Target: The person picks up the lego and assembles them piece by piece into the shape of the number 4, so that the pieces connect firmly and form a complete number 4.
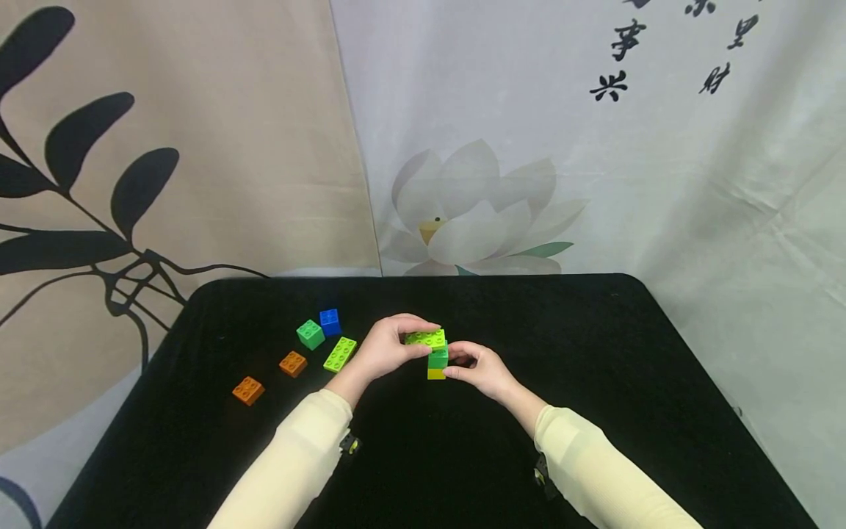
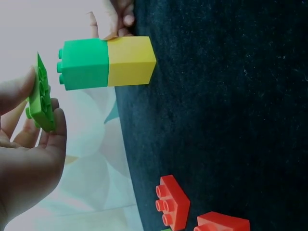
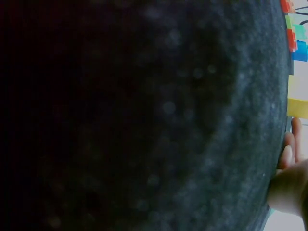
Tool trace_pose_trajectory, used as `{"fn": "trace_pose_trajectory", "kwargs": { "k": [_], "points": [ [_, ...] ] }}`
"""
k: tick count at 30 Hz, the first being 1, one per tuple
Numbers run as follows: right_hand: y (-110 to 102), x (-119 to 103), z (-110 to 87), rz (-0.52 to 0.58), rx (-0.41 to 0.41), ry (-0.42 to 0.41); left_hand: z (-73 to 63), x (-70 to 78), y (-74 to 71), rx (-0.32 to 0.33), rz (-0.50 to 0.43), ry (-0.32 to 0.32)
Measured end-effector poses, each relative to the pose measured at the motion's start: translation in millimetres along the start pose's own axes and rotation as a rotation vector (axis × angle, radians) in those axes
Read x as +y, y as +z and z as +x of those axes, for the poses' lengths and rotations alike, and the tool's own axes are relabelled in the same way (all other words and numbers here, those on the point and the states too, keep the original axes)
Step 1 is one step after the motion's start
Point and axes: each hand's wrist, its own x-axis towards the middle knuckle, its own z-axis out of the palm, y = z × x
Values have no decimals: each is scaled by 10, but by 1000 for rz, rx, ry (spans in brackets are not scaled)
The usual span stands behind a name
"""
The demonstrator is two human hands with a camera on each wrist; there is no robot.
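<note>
My left hand [image 1: 390,345] pinches a flat lime-green brick [image 1: 426,339] between thumb and fingers. Under that brick stands a two-block stack, a green block [image 1: 438,359] on top of a yellow block [image 1: 436,374]. In the left wrist view a gap shows between the lime brick [image 2: 42,103] and the studs of the green block [image 2: 86,65]. My right hand [image 1: 485,371] holds the stack from its right side, its fingertips near the seam with the yellow block [image 2: 130,60]. The right wrist view catches only part of the yellow block [image 3: 297,108] and the hand.
Left of the hands lie loose bricks on the black-covered table [image 1: 595,353]: a blue brick [image 1: 330,322], a green brick [image 1: 311,334], another lime brick [image 1: 340,354] and two orange bricks [image 1: 293,364]. A printed curtain [image 1: 496,110] hangs behind the table.
</note>
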Motion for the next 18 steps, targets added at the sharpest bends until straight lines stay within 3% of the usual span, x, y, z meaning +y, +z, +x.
{"fn": "trace_pose_trajectory", "kwargs": {
  "k": [6, 13, 18],
  "points": [
    [-2, -26, -13, 9, -3, -11, 27, -27, 22, -3, 23, -22],
    [-43, -342, -105, 33, -14, 10, 40, -19, 20, -38, 39, -20],
    [-21, -193, -53, 19, -12, 11, 50, -35, 23, -58, 20, -25]
  ]
}}
